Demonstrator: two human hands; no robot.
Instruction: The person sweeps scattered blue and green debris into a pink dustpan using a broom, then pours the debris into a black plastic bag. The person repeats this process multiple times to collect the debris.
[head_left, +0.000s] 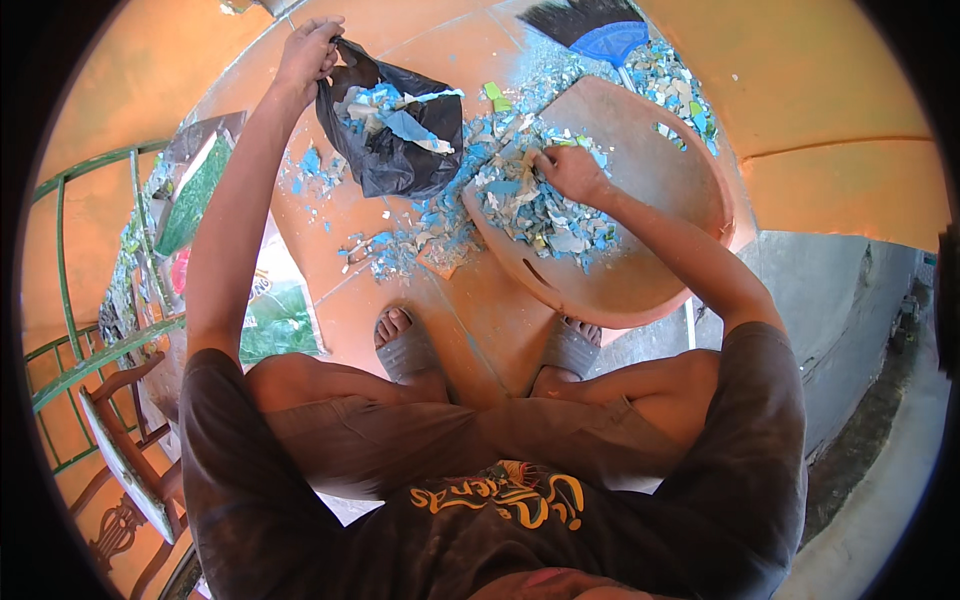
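Observation:
My left hand grips the rim of a black plastic bag, whose mouth shows blue and whitish flakes, perhaps paint chips. Over a heap of similar flakes, my right hand pinches a pale, yellowish piece. That heap lies at the left side of a shallow oval pan with slotted handles. More flakes are scattered over the tiled floor between the bag and the pan.
Beyond the pan lies a broom with a blue head and dark bristles. A printed green and white sack rests at the left near a green metal railing and a wooden chair. Sandals are on my feet, close to the pan's near edge.

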